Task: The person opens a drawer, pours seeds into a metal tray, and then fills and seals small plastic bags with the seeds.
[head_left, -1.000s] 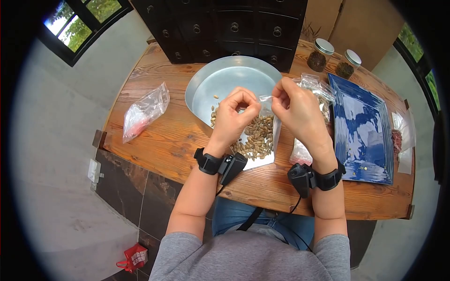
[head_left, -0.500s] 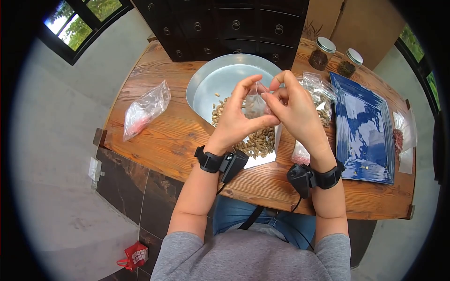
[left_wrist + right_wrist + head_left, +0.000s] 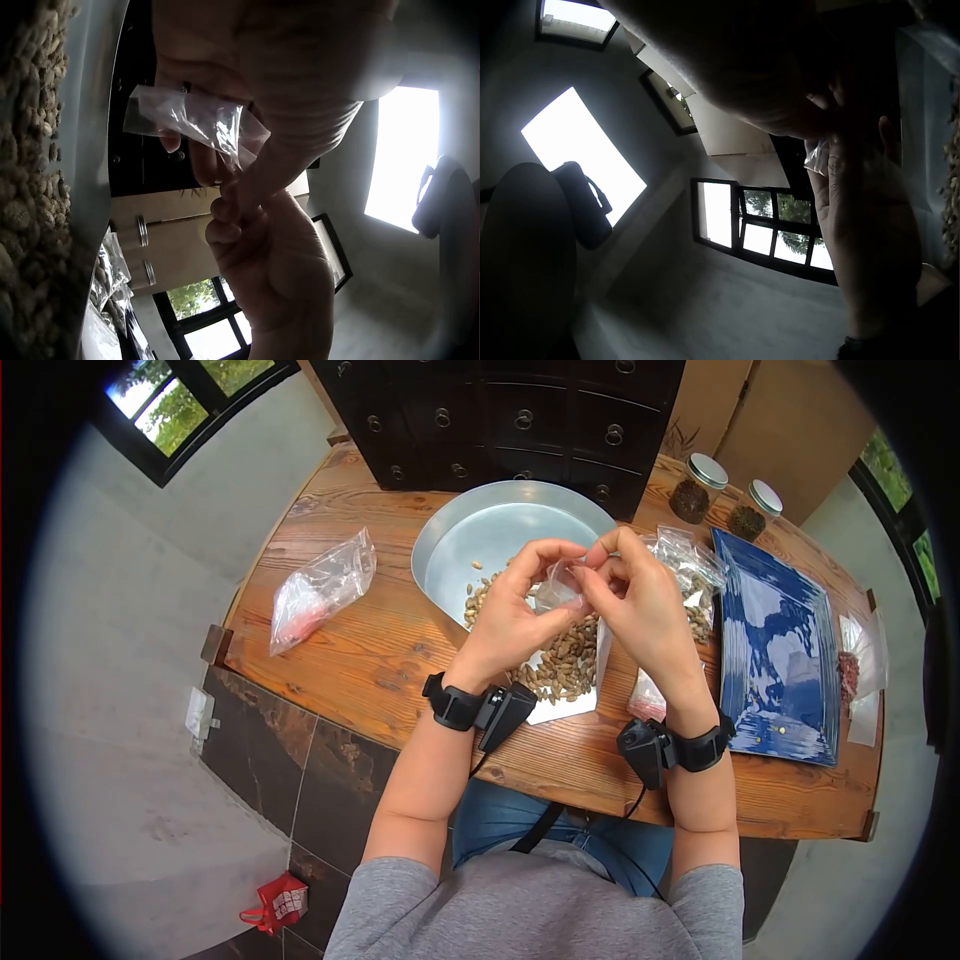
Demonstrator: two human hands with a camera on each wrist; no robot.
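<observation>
Between the two hands, above the tray, is a small clear plastic bag (image 3: 560,586), also seen in the left wrist view as a crinkled clear bag (image 3: 195,120). My left hand (image 3: 515,610) pinches it from the left, fingers arched over it. My right hand (image 3: 640,600) pinches its upper right edge with thumb and fingertips. Brown seed-like pods (image 3: 565,665) lie below the hands, in a metal tray (image 3: 440,535) with a white piece at its near end. Whether the bag holds anything cannot be told.
A clear bag with pink contents (image 3: 320,595) lies left. Filled bags (image 3: 690,565) sit right of the tray, beside a blue rectangular plate (image 3: 780,650). Two lidded jars (image 3: 697,490) stand at the back right, a dark drawer cabinet (image 3: 490,420) behind the tray.
The hands have gone from close pinching to holding the bag with the left fingers spread, then drawn in around it. The bag now looks lower and more crumpled. The head view has shifted slightly.
</observation>
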